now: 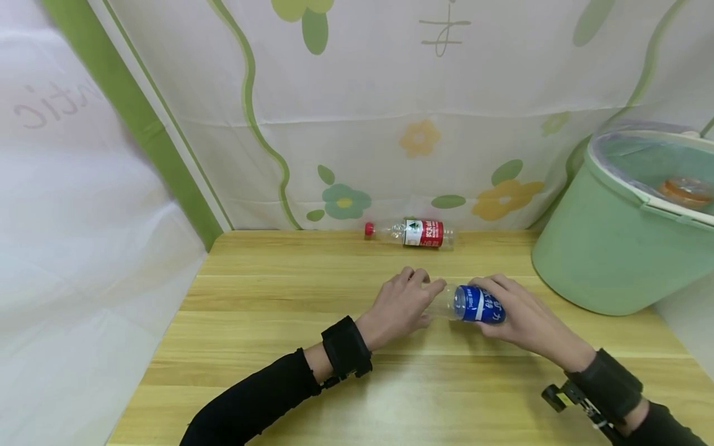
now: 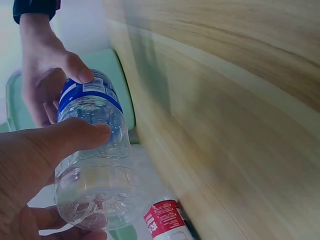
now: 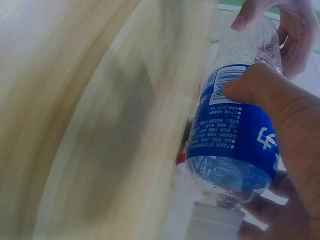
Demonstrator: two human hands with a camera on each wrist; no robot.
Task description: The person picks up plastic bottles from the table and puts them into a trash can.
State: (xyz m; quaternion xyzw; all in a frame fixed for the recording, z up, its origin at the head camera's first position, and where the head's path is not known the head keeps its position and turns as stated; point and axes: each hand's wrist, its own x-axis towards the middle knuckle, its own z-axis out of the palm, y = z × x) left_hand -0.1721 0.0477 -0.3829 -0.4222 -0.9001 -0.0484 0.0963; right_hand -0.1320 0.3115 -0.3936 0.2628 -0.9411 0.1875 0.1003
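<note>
— Look close first. See what?

— Black sleeves, with a thick black band on each wrist.

— And just past the bands?

— A see-through blue-label bottle, right between the left hand and the right hand.

— Held, or let go?

— Held, by both. Grabbed round the blue part by the right hand, with the thumb laid over the label. Grabbed at the clear end by the left hand, with the thumb on one side and fingers on the other.

— Standing up or tipped?

— Tipped on its side, over the desk, clear end to the left, blue part to the right.

— Now look farther.

— Off to the right, a big green bucket with a see-through bag inside. Down in there, an orange thing, too hard to make out.

— And farther still?

— Near the far edge of the desk, a red-capped bottle, lying down, cap to the left.

— At the very back?

— A flowery white cloth with wavy green lines.
</note>
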